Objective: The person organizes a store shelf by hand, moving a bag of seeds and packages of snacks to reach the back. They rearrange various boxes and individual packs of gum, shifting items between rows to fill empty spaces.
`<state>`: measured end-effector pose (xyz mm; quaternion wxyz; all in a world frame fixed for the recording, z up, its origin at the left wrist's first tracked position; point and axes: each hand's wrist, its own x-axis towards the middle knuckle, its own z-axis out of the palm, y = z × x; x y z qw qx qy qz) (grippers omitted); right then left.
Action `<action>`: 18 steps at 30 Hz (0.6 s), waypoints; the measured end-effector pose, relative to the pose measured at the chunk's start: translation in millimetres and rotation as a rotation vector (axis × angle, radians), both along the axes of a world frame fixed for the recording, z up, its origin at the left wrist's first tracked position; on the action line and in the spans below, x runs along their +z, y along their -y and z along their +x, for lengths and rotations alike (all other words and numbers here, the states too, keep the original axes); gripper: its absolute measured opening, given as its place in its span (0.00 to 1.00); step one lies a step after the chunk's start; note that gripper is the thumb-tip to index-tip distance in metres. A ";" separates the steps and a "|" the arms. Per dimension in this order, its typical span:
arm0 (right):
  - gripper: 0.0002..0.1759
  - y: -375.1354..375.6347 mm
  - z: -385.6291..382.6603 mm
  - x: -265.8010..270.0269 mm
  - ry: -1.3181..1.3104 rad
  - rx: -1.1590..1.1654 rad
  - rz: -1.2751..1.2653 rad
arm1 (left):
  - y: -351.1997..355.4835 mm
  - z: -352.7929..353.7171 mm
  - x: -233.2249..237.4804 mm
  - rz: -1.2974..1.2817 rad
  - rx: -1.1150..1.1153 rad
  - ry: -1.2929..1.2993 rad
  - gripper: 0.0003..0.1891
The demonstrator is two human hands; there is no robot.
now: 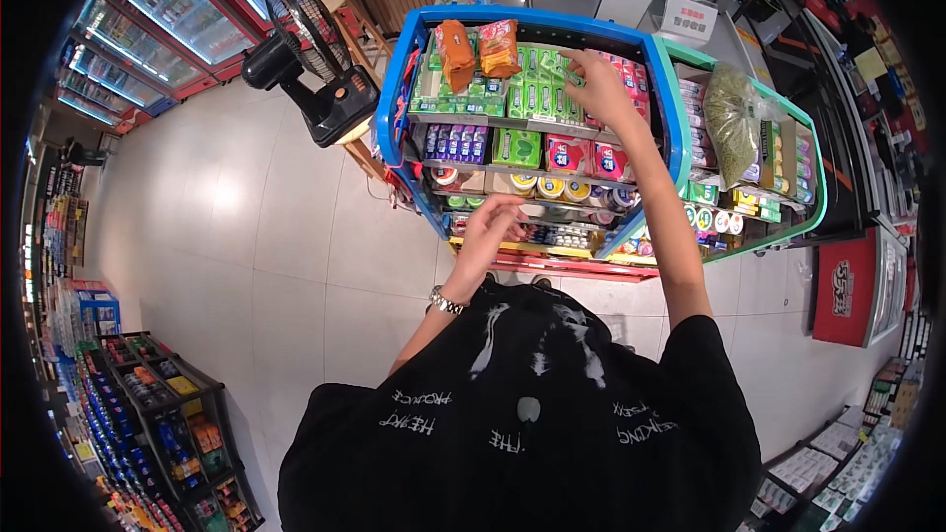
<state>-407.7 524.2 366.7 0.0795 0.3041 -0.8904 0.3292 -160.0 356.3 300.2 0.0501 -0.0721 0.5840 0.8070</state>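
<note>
I stand in front of a blue-framed display rack (394, 99) stocked with gum and candy packs. My right hand (601, 89) reaches to the top shelf and its fingers rest on the green and pink gum packs (537, 89). My left hand (493, 227), with a metal watch at the wrist, is lower down at the small tins and tubes (552, 187) on a lower shelf; its fingers are curled, and whether it grips anything is hidden. Two orange snack bags (478, 49) lie on the top shelf's left side.
A teal rack (788, 128) adjoins on the right, with a bag of green stuff (734, 118) on top. A black floor fan (305, 49) stands to the left. Drink coolers (168, 10) line the far left, a snack shelf (168, 424) the lower left.
</note>
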 end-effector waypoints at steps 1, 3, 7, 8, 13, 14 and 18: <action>0.25 -1.4 -6.1 4.7 -0.066 0.059 0.069 | 0.7 0.6 -1.0 -0.004 -0.002 -0.010 0.13; 0.23 -0.1 -19.5 13.4 -0.093 0.117 0.098 | 0.9 2.5 -1.8 -0.006 -0.007 -0.017 0.13; 0.19 4.4 -35.6 30.1 -0.212 0.229 0.329 | 2.0 3.5 -1.2 0.006 0.001 -0.014 0.12; 0.19 6.1 -38.5 32.3 -0.265 0.277 0.479 | 3.2 4.1 -1.1 0.007 0.002 -0.024 0.12; 0.16 -2.5 -40.5 12.6 -0.310 0.293 0.395 | 9.2 5.0 -1.5 0.017 0.045 -0.016 0.12; 0.14 -5.4 -31.8 10.4 -0.275 0.243 0.315 | 10.1 6.4 -1.6 0.030 0.069 -0.015 0.12; 0.15 -11.2 -23.3 -2.7 -0.213 0.211 0.243 | 13.5 7.3 -4.5 0.013 0.083 0.006 0.13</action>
